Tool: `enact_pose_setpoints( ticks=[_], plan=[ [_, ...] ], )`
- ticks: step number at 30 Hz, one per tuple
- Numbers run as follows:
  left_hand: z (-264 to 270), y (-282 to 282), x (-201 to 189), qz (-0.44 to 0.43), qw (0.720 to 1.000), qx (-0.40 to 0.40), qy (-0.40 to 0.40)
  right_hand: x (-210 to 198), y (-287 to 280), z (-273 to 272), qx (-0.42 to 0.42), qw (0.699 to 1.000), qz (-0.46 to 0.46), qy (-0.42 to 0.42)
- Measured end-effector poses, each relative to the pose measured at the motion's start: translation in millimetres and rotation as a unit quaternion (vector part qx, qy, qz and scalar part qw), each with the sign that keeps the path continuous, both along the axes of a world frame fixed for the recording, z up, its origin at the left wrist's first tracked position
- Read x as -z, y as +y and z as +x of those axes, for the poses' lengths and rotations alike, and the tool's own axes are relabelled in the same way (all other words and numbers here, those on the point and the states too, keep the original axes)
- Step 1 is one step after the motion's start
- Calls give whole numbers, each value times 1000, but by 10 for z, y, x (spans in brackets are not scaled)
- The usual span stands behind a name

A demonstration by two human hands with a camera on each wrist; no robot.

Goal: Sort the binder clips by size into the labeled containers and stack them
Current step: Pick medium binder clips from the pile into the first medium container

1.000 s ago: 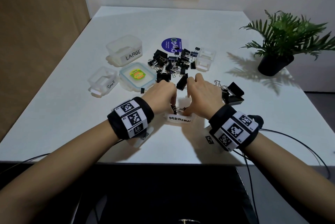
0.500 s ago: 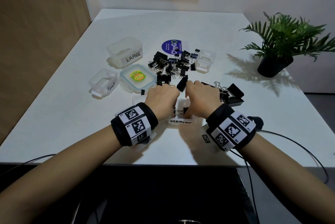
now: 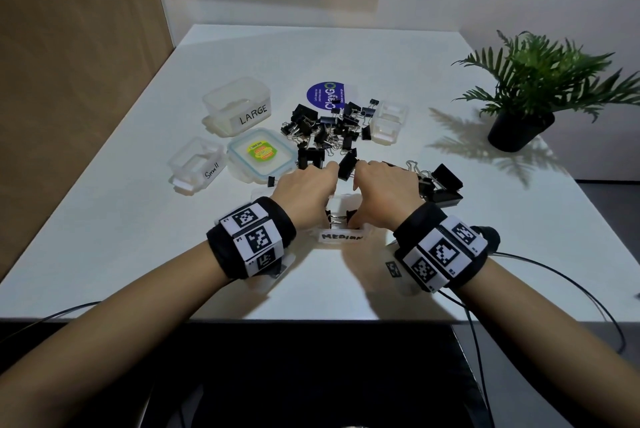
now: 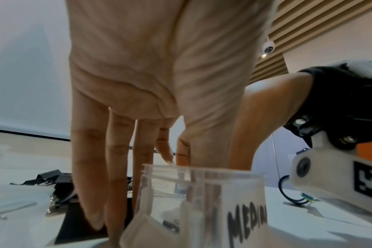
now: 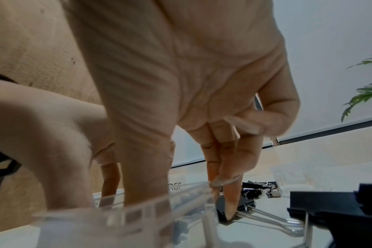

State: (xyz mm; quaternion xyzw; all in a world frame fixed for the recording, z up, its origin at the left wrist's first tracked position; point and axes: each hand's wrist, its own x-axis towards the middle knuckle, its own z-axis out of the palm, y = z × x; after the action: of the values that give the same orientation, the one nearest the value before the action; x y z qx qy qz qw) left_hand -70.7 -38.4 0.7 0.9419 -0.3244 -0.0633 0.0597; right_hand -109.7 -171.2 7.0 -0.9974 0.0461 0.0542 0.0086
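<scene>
The clear container labelled MEDIUM (image 3: pixel 343 237) sits near the table's front edge, with a black binder clip (image 3: pixel 336 218) inside. My left hand (image 3: pixel 306 192) is at its left side. Its fingers (image 4: pixel 91 176) point straight down past the container's MEDIUM label (image 4: pixel 247 219) to the table. My right hand (image 3: pixel 384 192) is at the right side, thumb by the container wall (image 5: pixel 138 213). Two straight fingers (image 5: pixel 229 198) touch a black clip (image 5: pixel 243 205) lying just beyond the wall. The mixed clip pile (image 3: pixel 329 131) lies further back.
LARGE container (image 3: pixel 239 108) and Small container (image 3: pixel 195 164) stand at the back left, with a lid bearing a green sticker (image 3: pixel 263 155) beside them. Another clear box (image 3: pixel 389 122) is right of the pile. Big clips (image 3: pixel 441 185) lie by my right hand. A potted plant (image 3: pixel 526 108) is far right.
Both hands stay at the MEDIUM container, with their fingers reaching slightly further toward the pile. The view has shifted a little.
</scene>
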Motion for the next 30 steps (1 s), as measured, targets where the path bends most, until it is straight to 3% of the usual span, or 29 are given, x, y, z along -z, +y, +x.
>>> enact_pose_setpoints(
  ticks=[9,18,26,30],
  plan=[
    [115,108,-191,0,998,52,26,-165,-93,-2,-1,999,43,-2],
    [610,218,-593,-73,997,20,13,-588,-418,366,-5,999,40,-5],
    [1348,-181,-354,15,999,36,-25,-293,-476,1208,-81,996,28,-4],
    [1553,-324,-249,48,998,29,3,-185,-473,1448,-71,997,21,18]
  ],
)
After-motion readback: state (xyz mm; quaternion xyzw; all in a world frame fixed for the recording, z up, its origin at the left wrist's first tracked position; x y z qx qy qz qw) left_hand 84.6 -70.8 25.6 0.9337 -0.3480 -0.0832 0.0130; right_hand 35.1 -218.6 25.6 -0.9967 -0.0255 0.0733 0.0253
